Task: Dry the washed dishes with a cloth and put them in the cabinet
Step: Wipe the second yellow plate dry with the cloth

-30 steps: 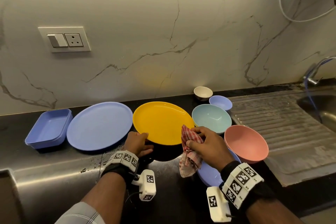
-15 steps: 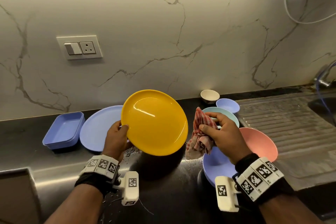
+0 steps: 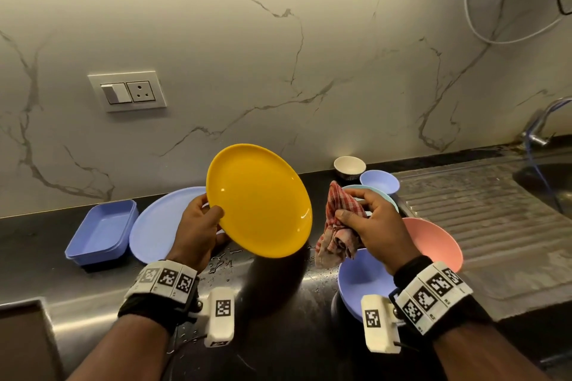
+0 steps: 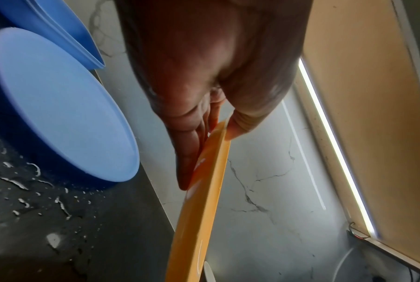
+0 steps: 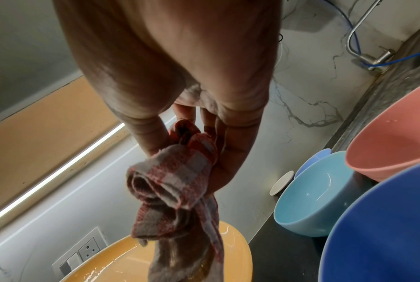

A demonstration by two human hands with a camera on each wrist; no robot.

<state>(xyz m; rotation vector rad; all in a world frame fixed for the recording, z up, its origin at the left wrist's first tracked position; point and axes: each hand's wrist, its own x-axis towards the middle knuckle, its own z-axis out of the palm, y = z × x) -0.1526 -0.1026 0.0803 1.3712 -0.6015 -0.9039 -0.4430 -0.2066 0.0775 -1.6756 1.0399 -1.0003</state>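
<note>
table (image 3: 278,334): wet, dishes waiting
left hand (image 3: 198,232): has lifted yellow plate (image 3: 258,199), gripping rim
right hand (image 3: 371,223): clutching cloth (image 3: 339,226), wiping comes next

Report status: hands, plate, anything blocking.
Left hand pinches yellow plate by its rim, lifted and tilted. Right hand grips checked cloth beside the plate, apart from it. Nothing between them; bowls sit behind and below.
</note>
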